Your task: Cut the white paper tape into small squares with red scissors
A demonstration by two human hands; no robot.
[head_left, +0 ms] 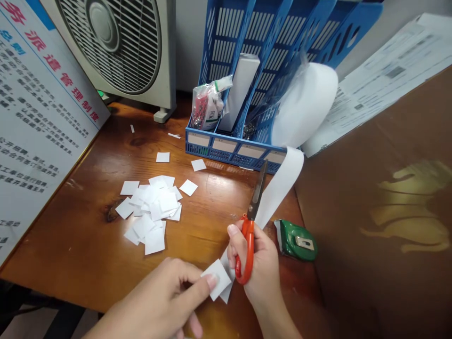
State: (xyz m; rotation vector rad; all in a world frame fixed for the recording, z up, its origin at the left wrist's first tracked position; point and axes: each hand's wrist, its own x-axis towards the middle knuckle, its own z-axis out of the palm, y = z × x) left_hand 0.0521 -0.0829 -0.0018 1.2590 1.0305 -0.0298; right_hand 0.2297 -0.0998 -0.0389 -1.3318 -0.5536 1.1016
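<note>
My right hand point(259, 270) grips orange-handled scissors point(251, 221), blades closed and pointing up and away. My left hand point(165, 301) pinches a small white paper square point(218, 278) between thumb and finger, just left of the scissor handles. A long white paper strip point(280, 188) runs from a white roll point(305, 106) down toward my hands, passing behind the scissors. A pile of several cut white paper squares point(151, 212) lies on the wooden desk point(88, 254) to the left.
A blue file rack point(247, 150) stands at the back with a plastic bag point(208, 103) inside. A fan point(123, 47) sits back left, a printed board point(38, 117) leans at the left. A green stapler-like object point(295, 240) lies beside my right hand. A brown board point(381, 212) fills the right.
</note>
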